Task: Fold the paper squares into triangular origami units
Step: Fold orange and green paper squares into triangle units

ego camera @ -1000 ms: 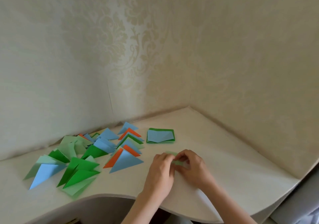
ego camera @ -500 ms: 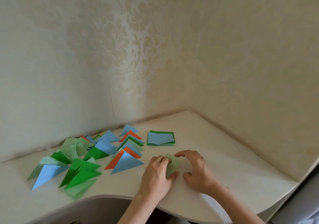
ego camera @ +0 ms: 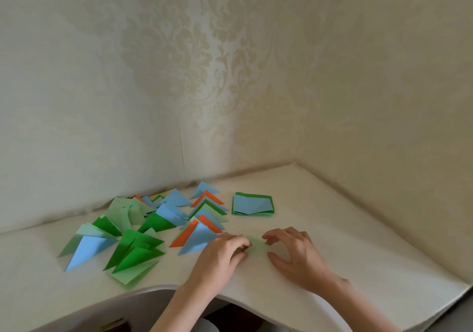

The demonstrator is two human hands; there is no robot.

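Observation:
A small pale green paper piece [ego camera: 256,244] lies flat on the white table [ego camera: 358,255] between my hands. My left hand [ego camera: 222,256] has its fingers curled over the paper's left edge and pinches it there. My right hand [ego camera: 294,252] arches beside it, fingers spread, with the index fingertip touching the paper's right edge. Much of the paper is hidden under my fingers. A stack of unfolded squares [ego camera: 252,203], blue on top of green, sits behind my hands.
Several folded triangles [ego camera: 143,232] in blue, green, pale green and orange spread over the table's left half. Patterned walls meet in a corner behind the table. The table's curved front edge [ego camera: 163,287] runs just under my wrists.
The hands lowered the paper onto the table and drew apart. My right hand slid to the right, and my left hand's fingers curled onto the paper's left edge.

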